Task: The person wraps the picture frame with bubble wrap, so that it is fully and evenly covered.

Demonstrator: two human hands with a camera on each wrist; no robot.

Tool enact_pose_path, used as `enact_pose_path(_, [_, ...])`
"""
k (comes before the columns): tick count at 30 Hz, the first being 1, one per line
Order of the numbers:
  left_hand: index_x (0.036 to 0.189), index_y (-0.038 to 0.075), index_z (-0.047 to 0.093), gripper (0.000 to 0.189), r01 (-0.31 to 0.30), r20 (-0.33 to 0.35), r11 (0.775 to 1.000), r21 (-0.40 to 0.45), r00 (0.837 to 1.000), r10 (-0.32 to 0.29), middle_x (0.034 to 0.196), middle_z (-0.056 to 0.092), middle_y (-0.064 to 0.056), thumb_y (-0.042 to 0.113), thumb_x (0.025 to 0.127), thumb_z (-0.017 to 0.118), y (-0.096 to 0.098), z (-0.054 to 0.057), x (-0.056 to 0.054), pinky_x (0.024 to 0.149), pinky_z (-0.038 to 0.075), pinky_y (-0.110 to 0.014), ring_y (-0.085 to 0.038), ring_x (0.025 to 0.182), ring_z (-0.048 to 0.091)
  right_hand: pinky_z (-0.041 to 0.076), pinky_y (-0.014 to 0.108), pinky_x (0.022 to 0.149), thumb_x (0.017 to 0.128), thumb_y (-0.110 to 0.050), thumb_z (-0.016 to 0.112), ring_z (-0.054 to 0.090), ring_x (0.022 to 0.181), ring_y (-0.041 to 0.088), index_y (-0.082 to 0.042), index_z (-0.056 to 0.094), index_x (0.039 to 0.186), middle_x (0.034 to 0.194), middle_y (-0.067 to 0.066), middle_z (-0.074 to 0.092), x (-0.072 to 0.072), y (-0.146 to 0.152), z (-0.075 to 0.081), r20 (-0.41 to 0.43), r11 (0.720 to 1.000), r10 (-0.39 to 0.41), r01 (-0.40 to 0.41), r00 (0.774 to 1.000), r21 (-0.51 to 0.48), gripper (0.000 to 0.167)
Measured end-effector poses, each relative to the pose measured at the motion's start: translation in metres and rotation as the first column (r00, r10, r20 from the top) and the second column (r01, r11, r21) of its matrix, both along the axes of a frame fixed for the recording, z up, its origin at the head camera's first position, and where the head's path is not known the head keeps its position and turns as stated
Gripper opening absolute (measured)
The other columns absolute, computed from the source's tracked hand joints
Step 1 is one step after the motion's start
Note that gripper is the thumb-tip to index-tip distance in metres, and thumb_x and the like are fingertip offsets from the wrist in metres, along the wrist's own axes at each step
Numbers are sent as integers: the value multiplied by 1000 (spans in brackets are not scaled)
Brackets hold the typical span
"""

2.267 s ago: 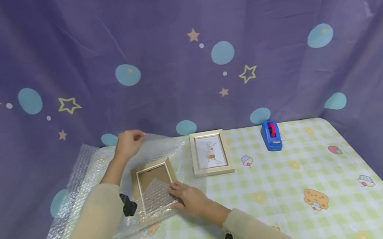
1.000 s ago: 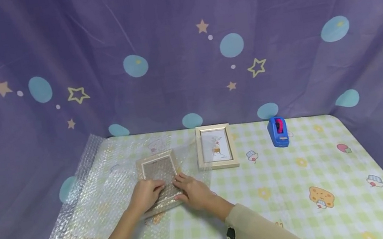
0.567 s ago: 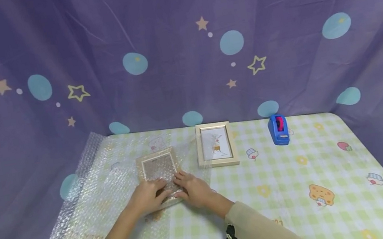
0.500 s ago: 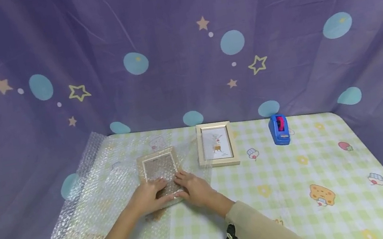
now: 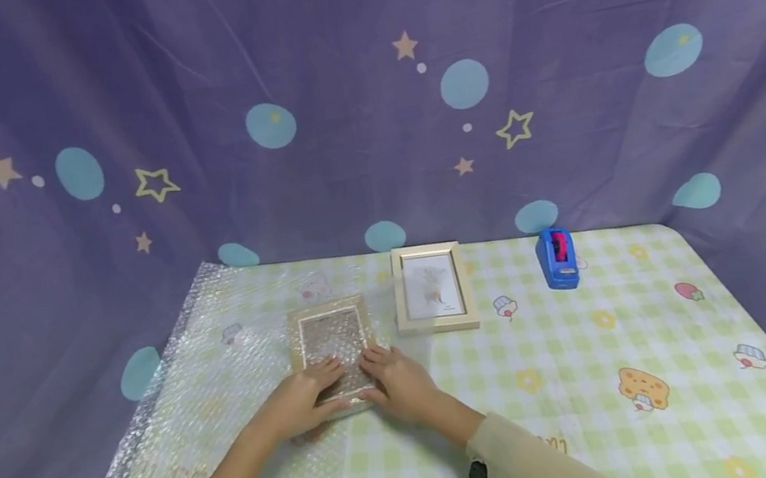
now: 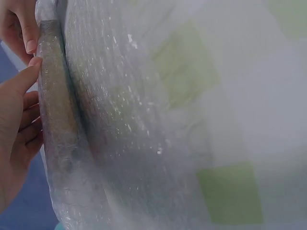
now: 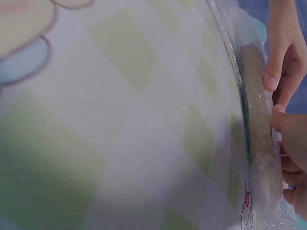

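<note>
A picture frame [image 5: 331, 339] lies face down under clear bubble wrap [image 5: 214, 390] on the left part of the table, its brown back showing through. My left hand [image 5: 298, 403] rests on the wrapped frame's lower left, fingers stretched over the top. On the lower right presses my right hand [image 5: 403, 384], its fingers also extended. Both thumbs lie along the near edge, close together. In the left wrist view, the film covers the frame's near side [image 6: 57, 91], with the left hand [image 6: 14, 120] touching it. The right wrist view has the right hand [image 7: 295, 148] at that same edge.
A second gold-rimmed frame [image 5: 467, 284] with an animal picture lies face up to the right, partly under the film's edge. Farther right stands a blue tape dispenser [image 5: 559, 264] with pink tape. The checked tablecloth [image 5: 523, 351] meets a purple curtain [image 5: 357, 175] behind.
The left hand has brought a flap of bubble wrap toward me over the frame and come down on it. Since then, both hands and the wrapped frame have shifted slightly right.
</note>
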State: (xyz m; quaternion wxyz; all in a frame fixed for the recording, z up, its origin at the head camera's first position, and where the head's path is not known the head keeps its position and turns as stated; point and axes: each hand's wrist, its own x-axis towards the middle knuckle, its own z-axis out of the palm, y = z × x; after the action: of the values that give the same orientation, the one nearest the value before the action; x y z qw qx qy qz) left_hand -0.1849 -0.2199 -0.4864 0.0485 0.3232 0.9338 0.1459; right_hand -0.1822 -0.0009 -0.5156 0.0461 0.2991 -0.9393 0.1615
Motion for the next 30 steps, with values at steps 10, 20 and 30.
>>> enact_pose_path(10, [131, 1, 57, 58, 33, -48, 999, 9, 998, -32, 139, 53, -19, 43, 91, 61, 6, 2, 6, 105, 46, -50, -37, 130, 52, 46, 43, 107, 90, -32, 66, 55, 128, 29, -4, 58, 129, 138, 14, 57, 4, 25, 10, -57, 971, -99, 84, 993, -225, 49])
enact_pose_path(20, [130, 1, 58, 58, 56, -53, 998, 24, 997, -54, 138, 54, -20, 43, 91, 60, 5, -3, 5, 104, 46, -50, -37, 129, 53, 56, 38, 91, 79, -20, 79, 63, 108, 35, 5, 55, 127, 122, 25, 62, -30, 71, 26, 350, 431, -527, 599, 774, -675, 59])
enact_pose_path(30, [130, 1, 58, 59, 94, -73, 994, 48, 993, -90, 137, 55, -20, 45, 90, 61, 9, 0, 11, 103, 48, -48, -36, 128, 54, 53, 13, 52, 83, -3, 71, 59, 52, 0, 4, 73, 98, 89, 18, 75, -49, 88, 38, 648, 212, -405, 755, 645, -620, 17])
